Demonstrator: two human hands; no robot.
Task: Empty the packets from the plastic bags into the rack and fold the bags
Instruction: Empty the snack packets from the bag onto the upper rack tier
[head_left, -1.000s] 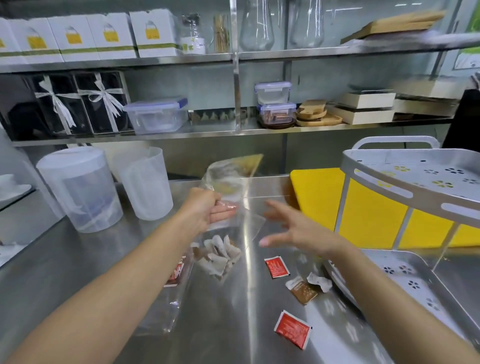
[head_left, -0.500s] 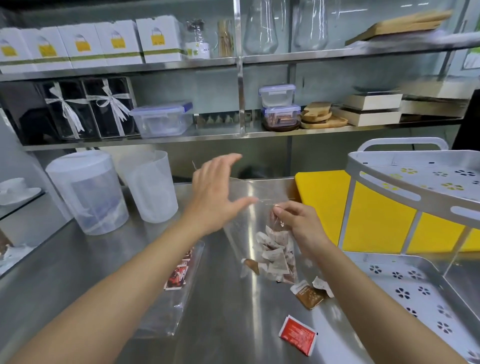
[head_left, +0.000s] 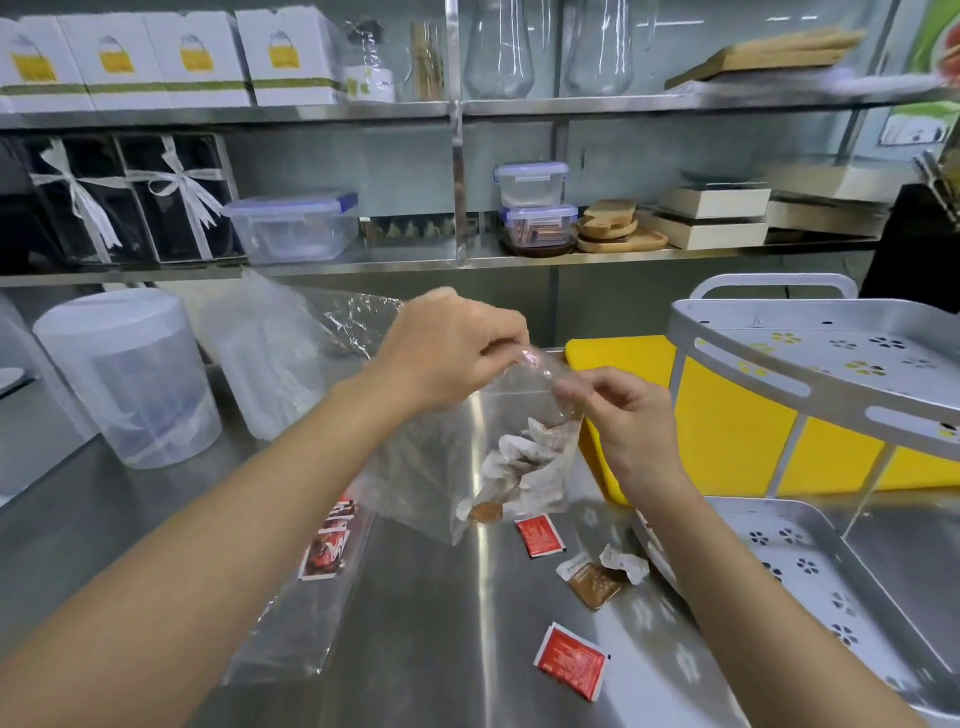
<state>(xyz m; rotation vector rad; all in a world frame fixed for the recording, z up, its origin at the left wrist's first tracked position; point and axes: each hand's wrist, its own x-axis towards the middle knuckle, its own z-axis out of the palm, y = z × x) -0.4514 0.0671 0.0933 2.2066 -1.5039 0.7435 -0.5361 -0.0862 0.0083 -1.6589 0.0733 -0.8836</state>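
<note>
Both hands, left hand (head_left: 457, 348) and right hand (head_left: 623, 410), pinch the mouth of the plastic bag (head_left: 467, 467) above the counter (head_left: 441, 623). Its packets (head_left: 524, 457) sag low. Tipped carelessly, they could miss the rack (head_left: 883, 597) at four o'clock.

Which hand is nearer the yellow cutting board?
Right. The right hand pinches the plastic bag just beside the yellow cutting board; the left hand grips the bag's top farther to the left.
</note>
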